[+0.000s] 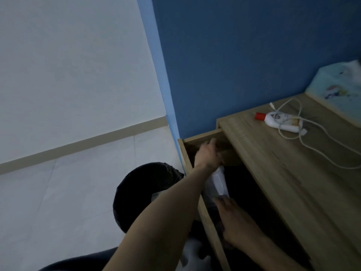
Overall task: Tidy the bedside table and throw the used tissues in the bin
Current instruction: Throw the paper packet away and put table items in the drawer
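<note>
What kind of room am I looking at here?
Probably a bedroom: a wooden bedside table with its drawer pulled open, a tissue box on top, and a black-lined bin beside it.

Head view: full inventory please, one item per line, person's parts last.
Wooden bedside table: 1, light brown, right side against blue wall.
Open wooden drawer: 1, light brown, pulled out toward the bin.
White bottle with red cap: 1, lying on tabletop.
White cable: 1, looped over the bottle.
Pale teal tissue box: 1, tabletop's far right.
White packet: 1, inside drawer.
Round black bin: 1, on floor left of drawer.
Left hand: reaching into drawer's far end.
Right hand: inside drawer, nearer.
</note>
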The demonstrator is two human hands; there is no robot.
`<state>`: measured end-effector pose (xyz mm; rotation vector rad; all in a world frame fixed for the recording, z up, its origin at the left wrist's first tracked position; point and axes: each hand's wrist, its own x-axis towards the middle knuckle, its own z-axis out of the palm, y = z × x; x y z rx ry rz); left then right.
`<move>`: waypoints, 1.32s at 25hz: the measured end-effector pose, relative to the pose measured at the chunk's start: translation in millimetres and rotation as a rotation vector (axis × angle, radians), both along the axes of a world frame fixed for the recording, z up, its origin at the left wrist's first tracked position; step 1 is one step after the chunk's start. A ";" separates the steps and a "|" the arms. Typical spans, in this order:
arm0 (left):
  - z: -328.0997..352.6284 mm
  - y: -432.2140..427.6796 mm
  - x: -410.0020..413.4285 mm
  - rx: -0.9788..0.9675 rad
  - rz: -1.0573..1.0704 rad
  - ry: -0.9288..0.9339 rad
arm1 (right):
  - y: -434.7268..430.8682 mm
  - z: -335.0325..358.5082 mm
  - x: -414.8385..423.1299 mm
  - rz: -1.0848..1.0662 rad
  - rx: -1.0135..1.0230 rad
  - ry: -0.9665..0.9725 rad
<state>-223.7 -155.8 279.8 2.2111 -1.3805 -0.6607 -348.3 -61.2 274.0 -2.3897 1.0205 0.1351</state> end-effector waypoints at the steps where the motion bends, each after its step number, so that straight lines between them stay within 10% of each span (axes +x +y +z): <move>1: 11.5 -7.3 -2.1 -0.100 0.058 0.015 | -16.3 8.7 -17.5 0.016 -0.145 -0.113; 3: 33.5 -19.9 -10.6 -0.231 0.077 0.041 | -52.5 33.3 -26.4 -0.142 -0.427 -0.237; 11: 64.2 -76.3 -66.2 -0.150 -0.297 0.009 | -176.1 65.1 -112.3 -0.664 -0.429 -0.256; 25: 32.9 -146.4 -81.8 -0.111 -0.322 -0.310 | -237.9 13.3 -132.2 -0.554 -0.264 0.012; 33: 32.8 -101.1 -49.0 -0.114 -0.252 -0.195 | -223.6 1.3 -157.8 -0.715 -0.284 0.118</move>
